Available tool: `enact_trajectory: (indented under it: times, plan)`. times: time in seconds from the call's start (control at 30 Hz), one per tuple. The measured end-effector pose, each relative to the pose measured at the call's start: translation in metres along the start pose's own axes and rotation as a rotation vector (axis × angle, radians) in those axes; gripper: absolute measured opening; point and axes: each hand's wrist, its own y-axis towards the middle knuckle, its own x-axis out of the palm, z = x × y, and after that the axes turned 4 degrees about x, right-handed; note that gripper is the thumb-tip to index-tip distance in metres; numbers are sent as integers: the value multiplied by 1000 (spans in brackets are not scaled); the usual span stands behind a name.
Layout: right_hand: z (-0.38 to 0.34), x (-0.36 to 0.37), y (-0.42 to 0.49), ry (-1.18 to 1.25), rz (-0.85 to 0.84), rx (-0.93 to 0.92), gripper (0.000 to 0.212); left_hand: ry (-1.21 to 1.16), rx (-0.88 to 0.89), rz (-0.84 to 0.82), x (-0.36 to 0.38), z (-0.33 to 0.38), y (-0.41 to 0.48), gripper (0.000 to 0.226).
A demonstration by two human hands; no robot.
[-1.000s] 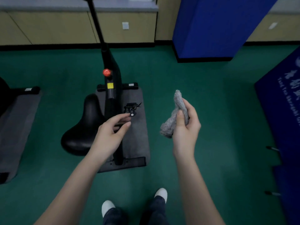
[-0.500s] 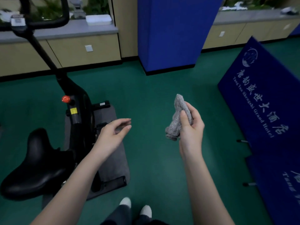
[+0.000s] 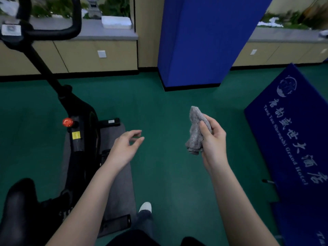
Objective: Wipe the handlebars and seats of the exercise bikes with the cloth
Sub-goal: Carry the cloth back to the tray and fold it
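Note:
A black exercise bike (image 3: 79, 139) stands at my left on a grey mat (image 3: 119, 183). Its black seat (image 3: 16, 206) is at the lower left, and its handlebars (image 3: 71, 27) reach to the top left. My right hand (image 3: 213, 141) is shut on a bunched grey cloth (image 3: 196, 132), held up over the green floor to the right of the bike. My left hand (image 3: 124, 148) hovers above the mat's right side with fingers loosely apart and nothing in it. Neither hand touches the bike.
A tall blue padded pillar (image 3: 204, 41) stands ahead. Blue hotel banners (image 3: 292, 139) on thin legs lean along the right. Beige cabinets (image 3: 88, 54) under a grey ledge line the far wall. Green floor (image 3: 168, 174) stretches between bike and banners.
The view has lifted and turned right: the bike slid to the left and the handlebars came into sight. Both hands kept their pose, the right still holding the cloth.

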Motion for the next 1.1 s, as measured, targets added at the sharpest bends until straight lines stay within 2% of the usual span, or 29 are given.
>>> enact_trajectory:
  times: [0.37,0.63,0.87,1.1]
  plan:
    - [-8,65,116,40,-121,121,22,420,17,-62,-10,6,109,50]
    - [-9,38,244,79,-153,161,21,671,-28,-60,40,31,200,61]
    - [-38,-9,369,85,-128,142,21,759,-34,-40,99,80,288,63]
    - [-45,22,449,-3,-303,111,21,790,-164,2,102,88,342,63]
